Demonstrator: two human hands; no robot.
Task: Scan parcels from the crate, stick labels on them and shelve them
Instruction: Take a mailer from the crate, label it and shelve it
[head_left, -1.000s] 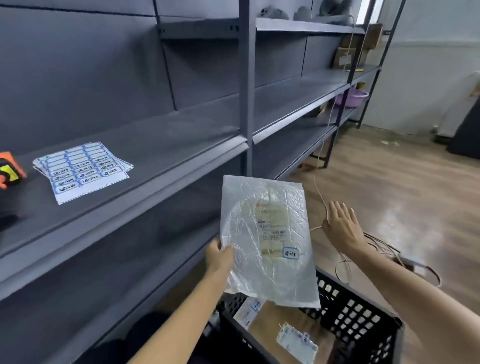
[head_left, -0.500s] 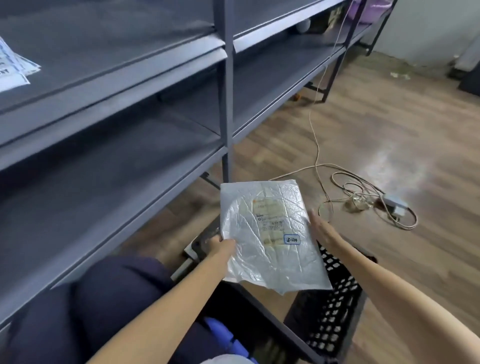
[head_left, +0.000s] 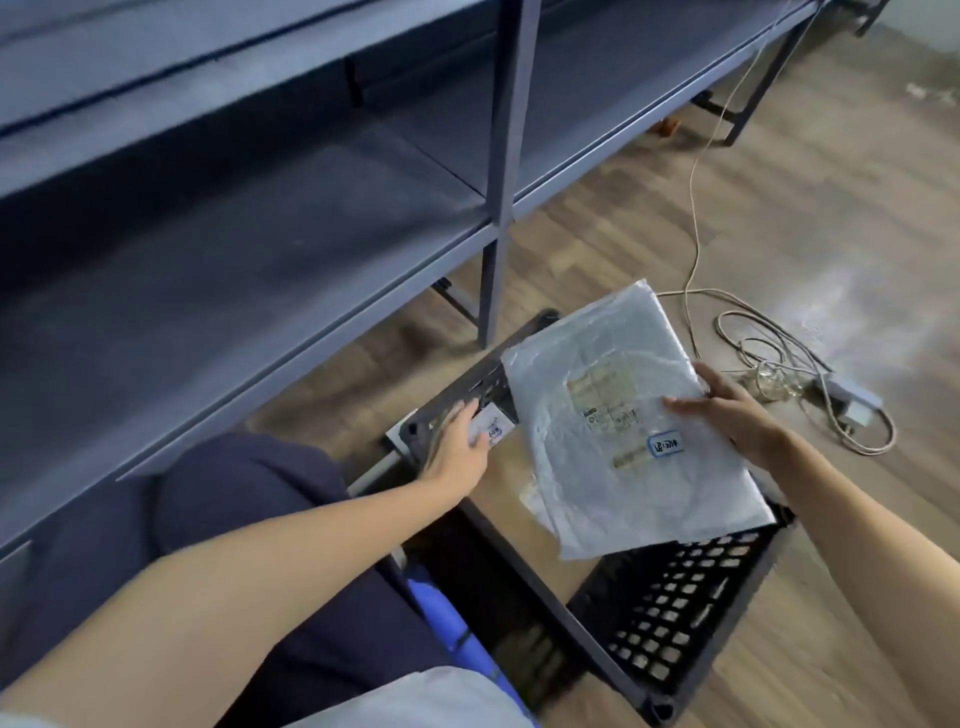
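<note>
Overhead, right hand (head_left: 737, 410) grips the blue-labelled parcel (head_left: 623, 421), writing blurred; left hand (head_left: 457, 447) reaches open-fingered into the crate (head_left: 675, 613).

The parcel (head_left: 623, 415) is crinkled, glossy translucent plastic film with a paper label (head_left: 665, 445) stuck on it. Beneath the parcel, the crate (head_left: 675, 613) is matt black perforated plastic. Beside the crate, the shelving (head_left: 311, 218) looks like matt grey painted metal; the floor (head_left: 779, 234) is wood-look with a soft sheen.

Blue-bordered label (head_left: 665, 445) on the silver parcel (head_left: 623, 415) bears dark characters; blurred, unreadable.
</note>
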